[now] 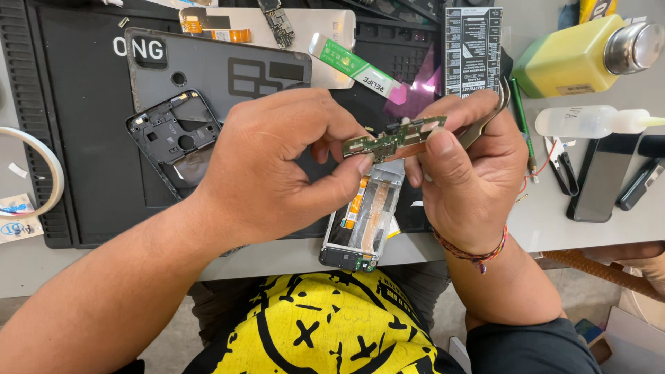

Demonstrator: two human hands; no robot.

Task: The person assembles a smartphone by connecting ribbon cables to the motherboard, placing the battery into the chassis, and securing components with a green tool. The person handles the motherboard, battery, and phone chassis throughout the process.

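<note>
Head view: small green circuit board point(393, 138), narrow, irregular, studded with gold contacts and connectors, held at picture centre above the opened phone chassis point(364, 221) at 6 o'clock. Left hand point(267, 170) pinching the board's left end, fingers point(350, 172) closed on it. Right hand point(467, 176) gripping its right end, fingers closed, silver metal tweezers point(493, 114) tucked alongside at 2 o'clock. Dark work mat point(90, 138) on the surface beneath.
</note>
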